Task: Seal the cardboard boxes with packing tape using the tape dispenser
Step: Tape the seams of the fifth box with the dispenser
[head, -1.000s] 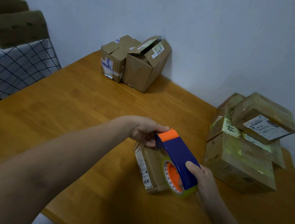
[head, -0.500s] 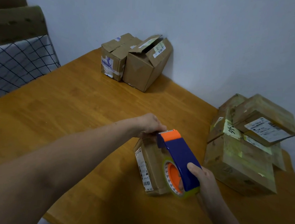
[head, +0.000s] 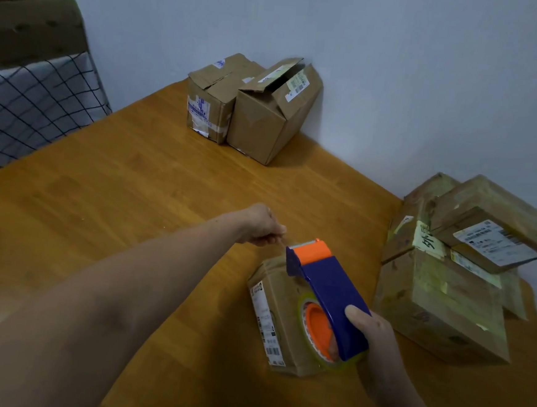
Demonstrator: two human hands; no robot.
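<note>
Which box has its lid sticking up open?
The right box of the far pair. Its top flap stands up, showing a gap. Its left neighbour has flaps lying almost flat, and no other box gapes.

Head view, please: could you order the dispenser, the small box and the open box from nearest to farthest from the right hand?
1. The dispenser: gripped in the right hand.
2. The small box: under the dispenser, just left of the hand.
3. The open box: far back, against the wall.
</note>
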